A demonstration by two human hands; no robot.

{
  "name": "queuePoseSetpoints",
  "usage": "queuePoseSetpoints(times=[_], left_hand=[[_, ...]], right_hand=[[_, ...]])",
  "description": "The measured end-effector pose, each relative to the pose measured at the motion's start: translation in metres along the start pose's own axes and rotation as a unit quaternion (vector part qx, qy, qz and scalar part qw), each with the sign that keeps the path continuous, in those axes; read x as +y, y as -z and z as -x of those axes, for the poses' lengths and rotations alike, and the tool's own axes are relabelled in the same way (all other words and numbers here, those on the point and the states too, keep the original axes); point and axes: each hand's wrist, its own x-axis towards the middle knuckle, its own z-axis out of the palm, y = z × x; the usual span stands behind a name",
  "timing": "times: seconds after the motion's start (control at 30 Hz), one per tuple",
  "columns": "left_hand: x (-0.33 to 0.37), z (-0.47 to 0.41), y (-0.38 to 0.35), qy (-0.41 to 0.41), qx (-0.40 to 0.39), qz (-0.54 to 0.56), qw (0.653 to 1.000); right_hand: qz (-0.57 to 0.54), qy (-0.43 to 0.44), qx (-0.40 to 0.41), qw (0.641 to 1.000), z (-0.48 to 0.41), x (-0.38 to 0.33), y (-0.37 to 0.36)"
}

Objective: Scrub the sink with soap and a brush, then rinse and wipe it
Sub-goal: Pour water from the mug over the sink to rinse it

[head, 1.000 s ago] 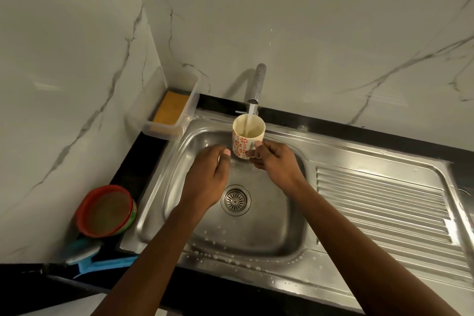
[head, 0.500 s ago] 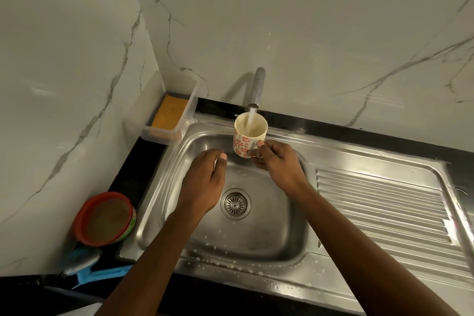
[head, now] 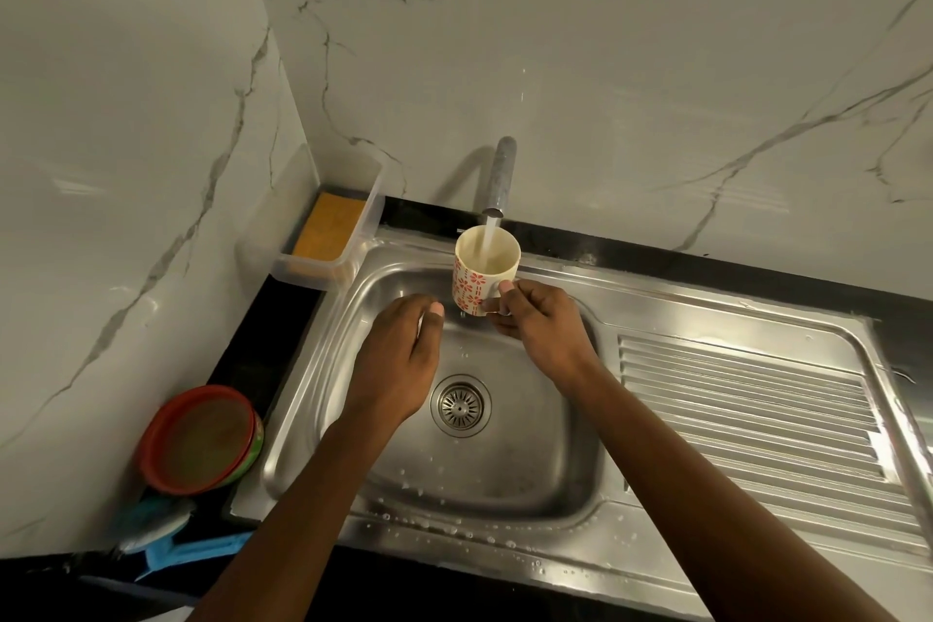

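Note:
A steel sink [head: 555, 465] with a round drain [head: 460, 405] lies below me, wet with droplets along its front rim. My right hand [head: 542, 331] holds a white mug with red flowers [head: 482, 275] by its handle, upright under the tap [head: 502, 177]. Water runs from the tap into the mug. My left hand [head: 399, 364] hovers over the basin's left side, fingers relaxed and holding nothing. A blue-handled brush [head: 166, 533] lies on the dark counter at the lower left.
A clear plastic box with a yellow sponge [head: 330, 227] stands in the back left corner. A red-rimmed bowl [head: 202, 439] sits left of the sink. The ribbed drainboard [head: 757, 424] stretches to the right. Marble walls close the back and left.
The mug has risen slightly toward the tap spout, and water keeps filling it. My left hand has stayed over the basin, hardly moving.

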Motion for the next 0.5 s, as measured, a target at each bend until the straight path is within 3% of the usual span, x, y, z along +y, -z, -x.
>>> queuePoseSetpoints(times=[0.5], left_hand=[[0.0057, -0.0032, 0.0008, -0.001, -0.002, 0.002, 1.0]], right_hand=[[0.005, 0.015, -0.001, 1.0, 0.0015, -0.0009, -0.0045]])
